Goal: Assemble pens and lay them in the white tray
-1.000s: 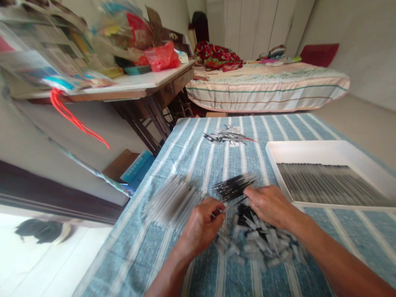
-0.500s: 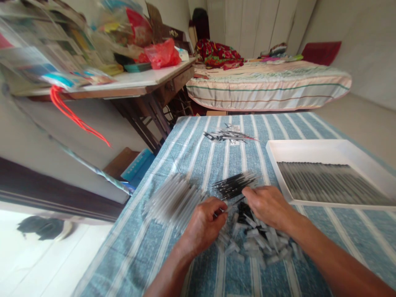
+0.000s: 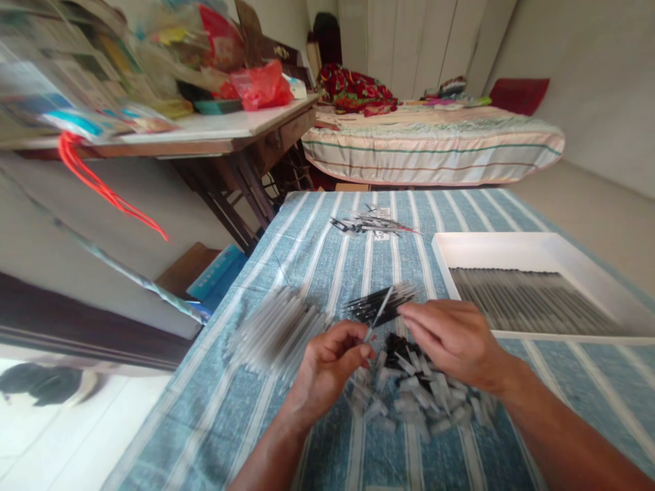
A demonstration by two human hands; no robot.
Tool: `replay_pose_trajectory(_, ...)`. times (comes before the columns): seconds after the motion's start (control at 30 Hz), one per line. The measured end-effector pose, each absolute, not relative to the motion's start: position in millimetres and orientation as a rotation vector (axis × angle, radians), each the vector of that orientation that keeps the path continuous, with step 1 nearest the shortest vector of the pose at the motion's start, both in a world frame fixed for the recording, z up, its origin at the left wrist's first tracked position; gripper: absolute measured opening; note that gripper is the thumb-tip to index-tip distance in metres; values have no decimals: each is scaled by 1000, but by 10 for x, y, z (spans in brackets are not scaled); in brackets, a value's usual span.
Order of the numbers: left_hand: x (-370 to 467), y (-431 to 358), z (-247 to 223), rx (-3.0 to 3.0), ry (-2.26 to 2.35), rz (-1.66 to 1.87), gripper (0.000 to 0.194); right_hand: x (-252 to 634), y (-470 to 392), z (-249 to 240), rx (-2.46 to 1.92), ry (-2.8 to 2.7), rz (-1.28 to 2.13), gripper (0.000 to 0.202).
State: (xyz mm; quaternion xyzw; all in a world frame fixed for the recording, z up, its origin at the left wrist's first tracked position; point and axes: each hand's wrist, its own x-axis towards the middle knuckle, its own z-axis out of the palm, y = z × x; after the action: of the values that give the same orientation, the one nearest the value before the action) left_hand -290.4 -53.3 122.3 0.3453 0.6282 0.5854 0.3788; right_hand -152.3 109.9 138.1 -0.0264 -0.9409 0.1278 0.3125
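My left hand (image 3: 335,365) pinches a thin translucent pen barrel (image 3: 379,310), which tilts up and to the right. My right hand (image 3: 450,337) is closed at the fingertips beside the near end of a bundle of black pen refills (image 3: 371,305); whatever it grips is hidden. A stack of clear pen barrels (image 3: 279,331) lies left of my left hand. Below and between the hands spreads a heap of translucent caps (image 3: 424,399), with small black parts (image 3: 399,348) at its far side.
A white tray (image 3: 501,249) with a row of pens (image 3: 532,300) stands at the right. Farther back on the striped cloth (image 3: 301,239) lies a loose pile of thin black and clear pieces (image 3: 371,223). A cluttered desk (image 3: 205,140) is at the left, a bed (image 3: 434,153) beyond.
The pen barrel in my left hand now points upward, clear of the fingers. My right hand has turned slightly, its fingertips still near the refills. The view has shifted a little to the right.
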Motion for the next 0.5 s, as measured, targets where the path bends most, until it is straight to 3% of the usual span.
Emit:
replay_pose_trajectory(0.23,-2908,-541,1193,747,1494,1674,15,-1460,1539,1412,-549,-2912,473,22)
replay_pose_trajectory(0.5,-2914,-530,1212,749,1538,1632,17,-1607,1497,1199,-726,-3328,77,19)
